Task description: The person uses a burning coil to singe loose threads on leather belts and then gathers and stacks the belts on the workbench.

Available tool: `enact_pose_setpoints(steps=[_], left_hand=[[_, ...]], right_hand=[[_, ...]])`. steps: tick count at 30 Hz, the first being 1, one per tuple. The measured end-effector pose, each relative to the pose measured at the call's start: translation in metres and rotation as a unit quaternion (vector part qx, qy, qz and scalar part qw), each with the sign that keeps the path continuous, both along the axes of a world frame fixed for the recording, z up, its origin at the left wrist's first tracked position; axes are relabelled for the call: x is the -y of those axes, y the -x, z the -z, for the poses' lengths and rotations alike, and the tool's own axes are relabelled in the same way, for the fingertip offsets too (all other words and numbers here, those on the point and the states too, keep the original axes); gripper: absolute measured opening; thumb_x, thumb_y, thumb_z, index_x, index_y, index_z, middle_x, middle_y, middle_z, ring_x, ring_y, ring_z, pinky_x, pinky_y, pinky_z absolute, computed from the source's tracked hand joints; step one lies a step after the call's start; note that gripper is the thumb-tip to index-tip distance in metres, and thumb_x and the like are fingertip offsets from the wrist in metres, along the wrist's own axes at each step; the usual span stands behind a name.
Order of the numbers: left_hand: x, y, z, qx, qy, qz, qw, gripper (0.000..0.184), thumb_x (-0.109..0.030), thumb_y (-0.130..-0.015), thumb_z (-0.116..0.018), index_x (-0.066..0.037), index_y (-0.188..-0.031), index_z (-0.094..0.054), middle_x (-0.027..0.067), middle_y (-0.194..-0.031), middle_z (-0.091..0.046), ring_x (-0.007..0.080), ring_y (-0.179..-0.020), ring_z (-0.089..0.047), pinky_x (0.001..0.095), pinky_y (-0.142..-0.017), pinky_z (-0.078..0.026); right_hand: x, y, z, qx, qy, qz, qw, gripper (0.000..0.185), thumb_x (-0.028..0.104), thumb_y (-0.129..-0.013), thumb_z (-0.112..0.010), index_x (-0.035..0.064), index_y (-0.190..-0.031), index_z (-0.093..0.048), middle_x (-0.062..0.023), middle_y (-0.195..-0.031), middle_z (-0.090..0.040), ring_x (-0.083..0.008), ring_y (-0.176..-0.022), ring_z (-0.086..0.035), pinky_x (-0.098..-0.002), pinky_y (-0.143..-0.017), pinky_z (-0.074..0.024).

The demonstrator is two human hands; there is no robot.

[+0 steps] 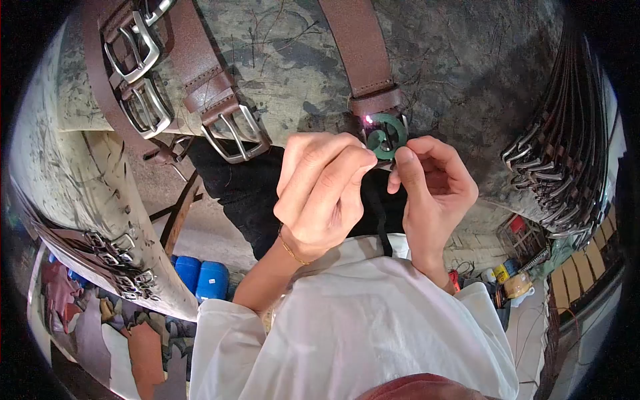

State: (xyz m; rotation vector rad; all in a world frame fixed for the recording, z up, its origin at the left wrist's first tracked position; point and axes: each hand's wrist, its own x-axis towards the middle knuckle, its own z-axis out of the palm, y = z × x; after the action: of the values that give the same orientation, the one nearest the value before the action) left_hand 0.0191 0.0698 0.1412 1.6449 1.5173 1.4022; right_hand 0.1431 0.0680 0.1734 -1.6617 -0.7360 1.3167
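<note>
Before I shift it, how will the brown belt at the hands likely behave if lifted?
The belt will probably bend lengthwise, being a broad, flat strap; feel stiffer near the stitching and brown loop; and be unlikely to roll, given that flatness.

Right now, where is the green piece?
In the head view, the green piece is above and right of centre, at a brown belt's end, between left hand and right hand.

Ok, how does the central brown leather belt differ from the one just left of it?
The central belt has a green curved piece at its buckle end; the left belt has an uncovered silver metal buckle. The left hand and right hand are at the central belt; neither holds the left belt. Both are brown leather.
</note>
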Motion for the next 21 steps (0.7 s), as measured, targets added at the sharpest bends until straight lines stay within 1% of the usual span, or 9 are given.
enact_pose_setpoints(steps=[10, 13, 16, 21], left_hand=[[0.0006, -0.0013, 0.0012, 0.011, -0.001, -0.012, 1.0, 0.023, 0.009, -0.06, -0.07, 0.002, -0.081, -0.064, 0.0101, -0.079, -0.062, 0.0248, -0.069, -0.057, 0.0317, -0.059, -0.047], [0.0012, 0.0001, 0.0017, -0.004, -0.008, -0.011, 1.0, 0.023, 0.009, -0.06, -0.07, 0.001, -0.081, -0.065, 0.0103, -0.08, -0.062, 0.0252, -0.069, -0.057, 0.032, -0.059, -0.047], [0.0011, 0.002, 0.0024, -0.019, -0.021, -0.015, 0.999, 0.022, 0.009, -0.059, -0.07, 0.001, -0.079, -0.064, 0.0104, -0.081, -0.062, 0.0255, -0.07, -0.057, 0.0318, -0.059, -0.048], [0.0004, 0.0071, 0.0035, -0.038, -0.039, 0.018, 0.998, 0.026, 0.011, -0.06, -0.067, 0.001, -0.083, -0.064, 0.0102, -0.082, -0.062, 0.0257, -0.071, -0.057, 0.0307, -0.059, -0.049]], right_hand=[[-0.0039, 0.0009, -0.005, 0.023, 0.024, -0.012, 0.999, 0.01, -0.006, -0.081, -0.065, -0.0051, -0.091, -0.063, -0.0053, -0.076, -0.063, -0.0056, -0.059, -0.056, -0.0171, -0.05, -0.0442], [-0.0067, 0.0022, -0.0085, 0.04, 0.043, -0.016, 0.998, 0.009, -0.005, -0.081, -0.065, -0.005, -0.09, -0.063, -0.0053, -0.076, -0.063, -0.0057, -0.059, -0.056, -0.0171, -0.051, -0.0444], [-0.0069, 0.0014, -0.0067, 0.02, 0.04, -0.009, 0.999, 0.009, -0.005, -0.081, -0.065, -0.0051, -0.09, -0.063, -0.0053, -0.075, -0.063, -0.0058, -0.058, -0.056, -0.0173, -0.051, -0.0447], [-0.0096, 0.0008, -0.009, 0.022, 0.05, -0.015, 0.998, 0.01, -0.005, -0.08, -0.066, -0.0052, -0.09, -0.063, -0.005, -0.074, -0.063, -0.0062, -0.059, -0.056, -0.0177, -0.051, -0.0449]])
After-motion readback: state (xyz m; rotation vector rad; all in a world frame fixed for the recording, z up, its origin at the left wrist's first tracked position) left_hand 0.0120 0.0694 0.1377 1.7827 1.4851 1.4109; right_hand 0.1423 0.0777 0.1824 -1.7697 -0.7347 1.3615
